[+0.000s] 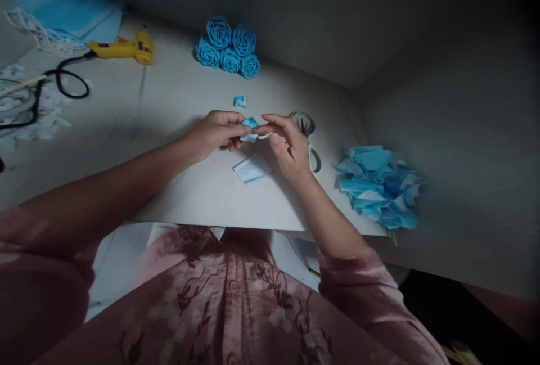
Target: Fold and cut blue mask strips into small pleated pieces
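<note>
Both hands meet over the middle of the white table [177, 185]. My left hand [217, 131] and my right hand [287, 148] each pinch the same small folded blue paper piece [250, 127], fingers closed on it, just above the tabletop. Under the hands lies a pale blue paper rectangle [252, 168]. A tiny folded blue piece [241, 102] rests a little farther back. Behind my right hand a pair of scissors [307, 140] lies partly hidden.
Several finished blue paper roses [230, 47] sit at the back. A yellow glue gun [124, 48] with a black cord [67, 81] lies at the back left beside blue sheets [67, 10] and white scraps [37, 120]. A heap of blue paper pieces [377, 185] sits at the right edge.
</note>
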Demonstrator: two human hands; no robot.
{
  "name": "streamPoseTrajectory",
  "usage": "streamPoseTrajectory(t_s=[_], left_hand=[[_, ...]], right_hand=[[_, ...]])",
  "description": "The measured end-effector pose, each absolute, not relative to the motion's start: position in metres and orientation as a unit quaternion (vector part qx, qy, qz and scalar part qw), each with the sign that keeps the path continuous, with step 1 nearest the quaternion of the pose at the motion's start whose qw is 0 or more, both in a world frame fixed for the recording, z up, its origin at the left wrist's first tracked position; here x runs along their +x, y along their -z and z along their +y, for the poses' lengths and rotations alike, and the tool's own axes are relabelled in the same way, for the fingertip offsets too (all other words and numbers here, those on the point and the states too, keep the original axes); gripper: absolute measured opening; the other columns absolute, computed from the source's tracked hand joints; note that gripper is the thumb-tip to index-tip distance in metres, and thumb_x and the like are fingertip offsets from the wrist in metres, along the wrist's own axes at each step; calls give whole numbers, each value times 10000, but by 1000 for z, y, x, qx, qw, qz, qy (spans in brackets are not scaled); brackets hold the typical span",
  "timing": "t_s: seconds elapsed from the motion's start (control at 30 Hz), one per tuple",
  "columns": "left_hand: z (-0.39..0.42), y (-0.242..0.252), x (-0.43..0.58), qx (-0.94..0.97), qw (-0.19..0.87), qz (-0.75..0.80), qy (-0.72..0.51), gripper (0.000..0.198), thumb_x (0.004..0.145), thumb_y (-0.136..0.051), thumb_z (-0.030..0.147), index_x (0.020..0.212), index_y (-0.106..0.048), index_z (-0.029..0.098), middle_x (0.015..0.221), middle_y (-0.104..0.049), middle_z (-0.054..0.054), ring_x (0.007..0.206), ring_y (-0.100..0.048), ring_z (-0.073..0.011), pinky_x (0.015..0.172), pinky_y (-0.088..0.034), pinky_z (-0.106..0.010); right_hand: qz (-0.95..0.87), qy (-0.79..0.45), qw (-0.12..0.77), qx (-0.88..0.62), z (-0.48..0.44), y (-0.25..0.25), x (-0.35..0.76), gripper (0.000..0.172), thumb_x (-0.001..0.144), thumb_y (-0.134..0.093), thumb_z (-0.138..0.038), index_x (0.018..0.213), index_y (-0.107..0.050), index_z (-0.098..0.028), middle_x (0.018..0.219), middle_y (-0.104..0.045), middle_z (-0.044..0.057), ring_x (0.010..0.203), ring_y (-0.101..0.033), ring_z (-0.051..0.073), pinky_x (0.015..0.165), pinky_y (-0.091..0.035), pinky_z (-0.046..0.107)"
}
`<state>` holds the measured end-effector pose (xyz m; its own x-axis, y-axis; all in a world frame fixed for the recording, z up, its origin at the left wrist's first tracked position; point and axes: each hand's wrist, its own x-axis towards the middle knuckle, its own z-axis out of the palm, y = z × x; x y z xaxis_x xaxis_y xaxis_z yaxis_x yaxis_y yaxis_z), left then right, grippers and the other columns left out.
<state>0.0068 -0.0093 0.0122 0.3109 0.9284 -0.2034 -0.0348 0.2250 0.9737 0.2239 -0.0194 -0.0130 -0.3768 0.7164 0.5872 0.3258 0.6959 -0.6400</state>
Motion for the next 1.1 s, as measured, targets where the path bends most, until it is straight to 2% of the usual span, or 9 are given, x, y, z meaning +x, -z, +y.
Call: streamPoseTrajectory(t_s=[0.17,0.27,0.4,0.53,0.8,1.1], left_hand=[[-9,-13,8,498,629,464,-376,238,890,-781,51,723,-648,156,541,-604,34,469,-551,-71,479,-380,-187],[-9,-14,9,497,628,470,-372,240,891,-766,41,712,-653,153,554,-618,25,471,-547,-70,477,-377,-192],[-10,-15,8,504,627,472,-361,220,883,-777,63,716,-665,152,576,-643,10,488,-549,-75,491,-394,-200],[-10,-14,8,507,625,473,-358,213,874,-790,81,716,-666,152,584,-645,9,495,-549,-78,494,-393,-205],[-12,-18,11,505,625,483,-348,224,884,-744,32,718,-657,154,574,-639,20,479,-537,-71,490,-385,-197],[-12,-16,9,506,628,477,-349,283,908,-733,8,685,-637,153,560,-633,11,460,-536,-65,485,-377,-189]], right_hand=[[-805,-213,445,-329,-19,12,222,520,1100,-471,-682,1382,-679,-298,1130,-836,67,1164,-753,276,1075,-583,499],[-797,-211,459,-331,-18,12,221,493,1117,-445,-661,1337,-701,-302,1097,-825,60,1119,-751,265,1036,-587,482],[-780,-136,494,-359,-15,12,219,425,1124,-486,-594,1160,-764,-275,975,-786,58,999,-726,251,967,-569,466],[-788,-61,493,-364,-11,13,219,391,1123,-514,-541,1022,-775,-268,899,-754,49,915,-684,247,971,-527,486],[-802,41,485,-346,-9,20,220,326,1120,-546,-432,1017,-817,-282,881,-738,59,897,-676,245,908,-530,474],[-827,14,446,-342,-5,26,221,264,1112,-561,-400,1099,-806,-300,922,-687,62,939,-626,255,931,-523,499]])
